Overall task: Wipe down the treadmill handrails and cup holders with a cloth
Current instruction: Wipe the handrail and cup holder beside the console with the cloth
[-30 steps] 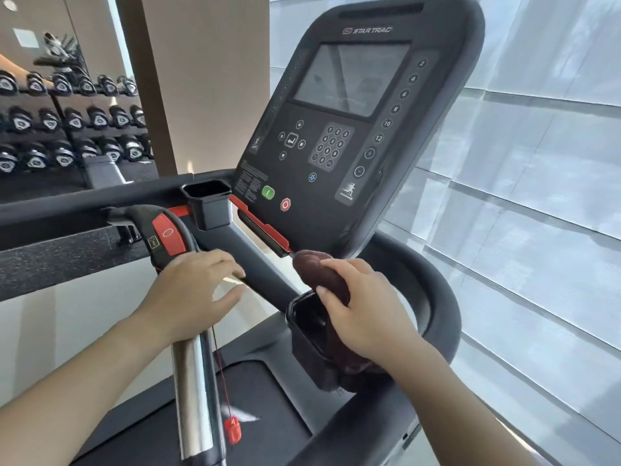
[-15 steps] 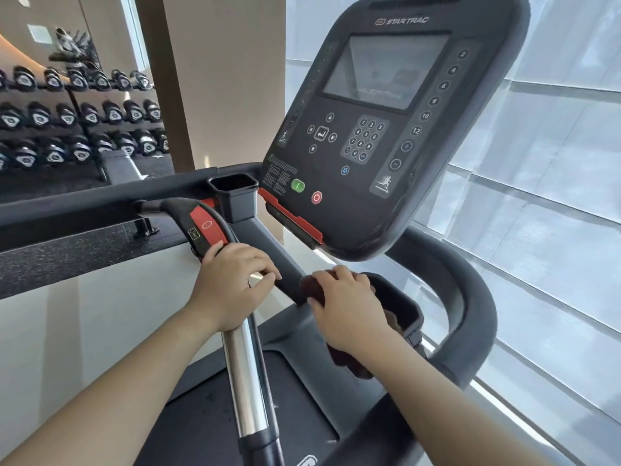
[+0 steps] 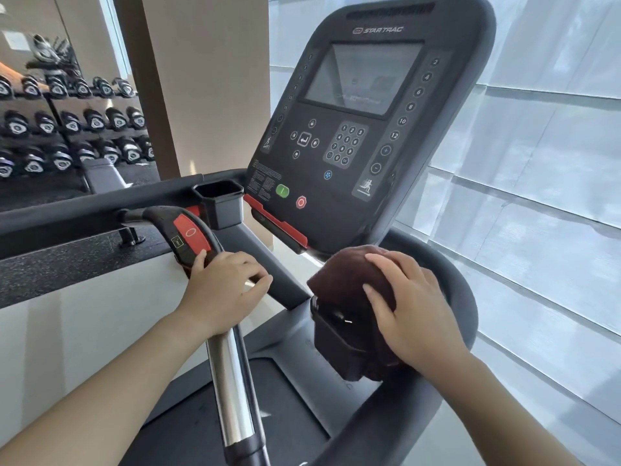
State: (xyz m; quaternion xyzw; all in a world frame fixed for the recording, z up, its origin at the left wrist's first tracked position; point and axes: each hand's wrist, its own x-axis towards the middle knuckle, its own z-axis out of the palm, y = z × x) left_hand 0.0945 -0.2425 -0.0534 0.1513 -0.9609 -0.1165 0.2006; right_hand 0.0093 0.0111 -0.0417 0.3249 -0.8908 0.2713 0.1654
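1. The right hand point(image 3: 413, 317) lay spread over a dark brown cloth point(image 3: 346, 280), fingers point(image 3: 386, 264) pressing it down onto the right cup holder point(image 3: 339, 344); the hand covered the cloth rather than closing round it.
2. The cloth was bunched over the top of that cup holder, and part of it hung down its near side beneath the palm.
3. The left hand point(image 3: 218, 294) was clenched round the left handrail point(image 3: 232, 391), gripping just below the red button pad point(image 3: 191, 237), above the bare chrome length of the bar.
4. The left cup holder point(image 3: 220, 203) stood uncovered at the foot of the console point(image 3: 363, 136), well apart from the cloth.
5. The curved black right handrail point(image 3: 460, 297) ran just behind and beside the right hand.
6. Dumbbells point(image 3: 70, 122) sat on racks at the far left, and pale window blinds point(image 3: 537, 163) filled the right side.
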